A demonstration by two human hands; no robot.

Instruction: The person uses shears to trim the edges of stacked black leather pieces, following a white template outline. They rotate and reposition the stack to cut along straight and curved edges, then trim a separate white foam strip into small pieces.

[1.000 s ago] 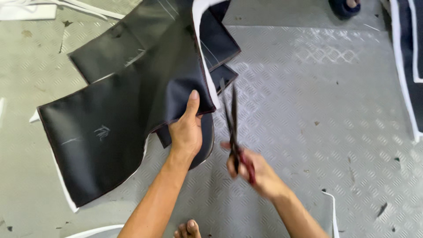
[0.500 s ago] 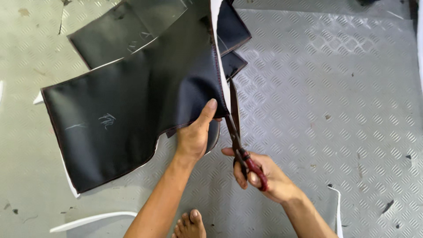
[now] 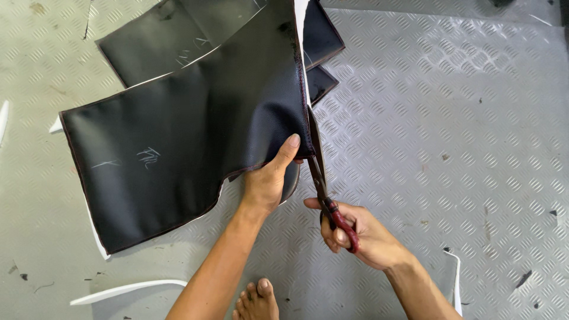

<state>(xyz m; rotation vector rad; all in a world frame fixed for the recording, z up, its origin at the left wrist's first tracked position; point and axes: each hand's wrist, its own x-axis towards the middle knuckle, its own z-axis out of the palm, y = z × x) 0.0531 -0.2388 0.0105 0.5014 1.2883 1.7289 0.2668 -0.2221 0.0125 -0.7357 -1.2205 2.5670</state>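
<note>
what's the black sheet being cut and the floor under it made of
Black sheet: looks like faux leather or vinyl, with a fine grain, soft sheen and white backing at the edge. Floor: likely metal tread plate, grey with a raised diamond pattern, scuffed.

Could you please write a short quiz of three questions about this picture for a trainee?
1. True or false: the right hand holds scissors with red handles.
2. What does the left hand grip? A) a white strip B) the black sheet C) a foot
3. What pattern does the metal floor show?

Key:
1. True.
2. B, at its lower right corner, beside the blades.
3. Raised diamond tread.
</note>
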